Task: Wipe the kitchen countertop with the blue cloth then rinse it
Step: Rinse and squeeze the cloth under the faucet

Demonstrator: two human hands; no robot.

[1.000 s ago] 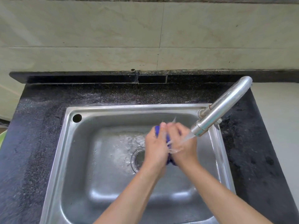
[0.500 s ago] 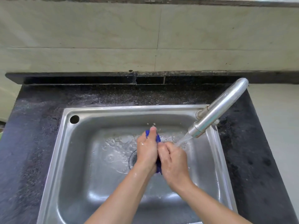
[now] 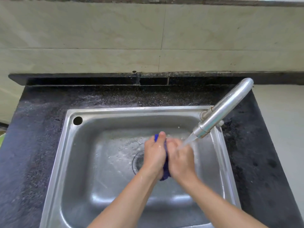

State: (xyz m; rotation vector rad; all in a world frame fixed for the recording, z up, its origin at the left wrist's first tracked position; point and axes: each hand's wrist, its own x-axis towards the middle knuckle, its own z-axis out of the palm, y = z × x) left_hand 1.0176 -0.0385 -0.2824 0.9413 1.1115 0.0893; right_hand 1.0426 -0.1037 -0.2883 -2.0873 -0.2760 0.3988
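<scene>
I had the blue cloth (image 3: pixel 165 171) bunched up between my two hands, held over the basin just to the right of the drain (image 3: pixel 139 162). My left hand (image 3: pixel 154 155) was curled round it with the thumb (image 3: pixel 162 134) standing up over the cloth's top edge. My right hand (image 3: pixel 181 159) pressed in from the far side of the drain. It was blurred, so I could not make out each finger, but it looked wrapped onto the cloth as well. Only a strip of blue showed between my palms, with a tail hanging out below my wrists.

The faucet (image 3: pixel 220 111) reached in from up and right of the drain, and its stream (image 3: pixel 187 141) struck the back of my right hand rather than the cloth itself. I judged that to be the main risk. Water glancing off skin could spray over the sink rim (image 3: pixel 131 110) and wet the dark countertop (image 3: pixel 41 129) beyond the drain's left side, which already looked damp and streaked. It also meant the cloth's middle, squeezed tight, might not flush clean. And if my wet grip loosened, the cloth could drop onto the drain and block the outflow while the tap ran.
</scene>
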